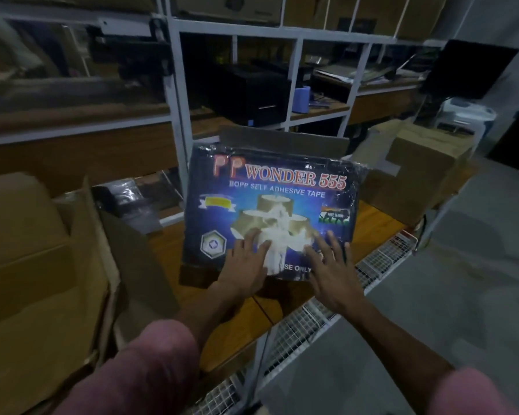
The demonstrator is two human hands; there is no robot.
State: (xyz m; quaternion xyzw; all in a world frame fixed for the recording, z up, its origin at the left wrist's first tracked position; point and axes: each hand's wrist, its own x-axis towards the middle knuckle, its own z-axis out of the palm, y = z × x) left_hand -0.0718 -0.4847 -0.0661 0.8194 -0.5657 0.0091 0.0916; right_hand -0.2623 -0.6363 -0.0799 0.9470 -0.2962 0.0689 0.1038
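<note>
Head view, single frame. Tape box (270, 205), dark blue and plastic-wrapped, printed "PP WONDER 555 BOPP SELF ADHESIVE TAPE", sits mid-frame with its printed face toward the camera and its top edge tipped away toward 12 o'clock. Left hand (246, 266) lies flat on the lower middle of the face, fingers straight and close together, grasping nothing. Right hand (331, 274) lies on the lower right of the face at 3 o'clock from the left hand, fingers straight and spread, likewise released. Brown cardboard flap (282, 139) shows past the box's far edge; whether the box sits inside that carton cannot be told. Wooden shelf (375, 217) lies beneath, with wire mesh (381, 256) along its edge at 4 o'clock. Open carton (42, 265) at 9 o'clock; closed carton (423, 175) at 2 o'clock. White rack frame (174, 85) stands behind, with a black printer (249, 94) at 12 o'clock and a monitor (474, 70) at 1 o'clock.
</note>
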